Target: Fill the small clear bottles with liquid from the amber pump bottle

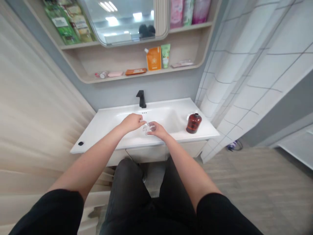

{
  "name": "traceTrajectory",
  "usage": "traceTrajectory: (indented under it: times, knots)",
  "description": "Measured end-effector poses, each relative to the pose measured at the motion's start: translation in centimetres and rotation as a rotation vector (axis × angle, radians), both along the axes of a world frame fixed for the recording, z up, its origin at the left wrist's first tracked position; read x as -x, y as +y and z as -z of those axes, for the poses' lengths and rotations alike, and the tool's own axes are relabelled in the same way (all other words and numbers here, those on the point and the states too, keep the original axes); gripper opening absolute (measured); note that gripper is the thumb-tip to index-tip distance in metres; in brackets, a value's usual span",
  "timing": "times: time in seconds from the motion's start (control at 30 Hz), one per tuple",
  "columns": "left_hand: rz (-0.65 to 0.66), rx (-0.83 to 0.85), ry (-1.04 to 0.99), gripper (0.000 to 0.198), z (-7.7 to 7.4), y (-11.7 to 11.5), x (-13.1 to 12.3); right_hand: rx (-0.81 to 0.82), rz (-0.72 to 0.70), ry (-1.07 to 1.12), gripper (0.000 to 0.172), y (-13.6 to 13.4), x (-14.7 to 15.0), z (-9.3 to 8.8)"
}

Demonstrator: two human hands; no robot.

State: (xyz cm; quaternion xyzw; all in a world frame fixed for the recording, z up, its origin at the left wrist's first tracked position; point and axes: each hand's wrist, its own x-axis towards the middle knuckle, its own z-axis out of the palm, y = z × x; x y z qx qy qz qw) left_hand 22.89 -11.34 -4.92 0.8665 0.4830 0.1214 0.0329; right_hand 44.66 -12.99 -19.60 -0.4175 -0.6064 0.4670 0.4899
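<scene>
Over the white sink basin point(171, 118), my two hands come close together. My right hand point(159, 130) curls round a small clear, see-through container point(146, 129); its exact kind is hard to make out. My left hand point(131, 123) is closed in a pinch at the container's upper left, on something thin and pale that I cannot make out. To the right on the counter stands an amber-brown bottle point(193, 124), upright, with a dark neck and no pump on it. A small whitish thing point(189, 115) shows behind that bottle.
A black faucet point(141, 99) rises behind the basin. On the counter's left end lies a black round piece point(81, 143). Above, a shelf holds an orange pouch point(154, 59), a green tube point(165, 55) and flat packets. A curtain point(31, 98) hangs at the left.
</scene>
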Motion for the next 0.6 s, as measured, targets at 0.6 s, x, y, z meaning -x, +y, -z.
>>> traceTrajectory:
  times: [0.6]
  knots:
    - [0.360,0.107,-0.052,0.047,1.0,0.2,-1.8,0.001,-0.037,-0.011,0.071,0.2,0.0,0.1]
